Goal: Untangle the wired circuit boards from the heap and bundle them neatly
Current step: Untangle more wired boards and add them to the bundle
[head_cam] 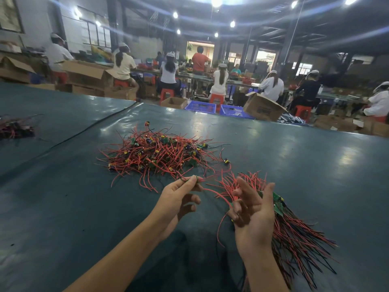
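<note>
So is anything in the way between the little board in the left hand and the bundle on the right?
Nothing solid. The left hand pinches the board, and only loose red wires cross the gap to the bundle behind the right hand.

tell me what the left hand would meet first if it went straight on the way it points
Probably the near edge of the heap of red-wired boards: the left hand, pinching one wired board, points up-table at it. Depth is unclear.
</note>
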The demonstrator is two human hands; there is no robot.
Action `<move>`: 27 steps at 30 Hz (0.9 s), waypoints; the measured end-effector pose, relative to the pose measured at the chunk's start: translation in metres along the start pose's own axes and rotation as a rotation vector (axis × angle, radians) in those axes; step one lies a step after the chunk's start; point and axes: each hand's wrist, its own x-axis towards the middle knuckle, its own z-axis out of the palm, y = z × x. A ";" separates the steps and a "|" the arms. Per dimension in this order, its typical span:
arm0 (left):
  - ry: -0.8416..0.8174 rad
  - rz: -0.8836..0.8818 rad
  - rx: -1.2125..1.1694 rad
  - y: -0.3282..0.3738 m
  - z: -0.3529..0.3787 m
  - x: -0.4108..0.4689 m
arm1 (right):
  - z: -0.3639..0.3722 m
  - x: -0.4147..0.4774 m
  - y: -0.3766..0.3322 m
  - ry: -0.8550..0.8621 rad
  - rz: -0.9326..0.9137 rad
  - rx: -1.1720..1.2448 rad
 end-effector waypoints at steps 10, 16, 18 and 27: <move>-0.570 -0.444 -0.390 0.003 0.010 -0.017 | 0.020 -0.012 0.017 -0.228 0.375 -0.272; -0.710 -0.491 -0.455 0.004 0.014 -0.026 | 0.016 -0.014 0.008 -0.278 0.435 -0.134; -0.716 -0.494 -0.385 0.005 0.014 -0.024 | 0.016 -0.013 0.010 -0.241 0.362 -0.133; -0.345 -0.232 0.177 -0.006 0.008 -0.014 | 0.007 -0.005 0.013 -0.028 0.075 -0.281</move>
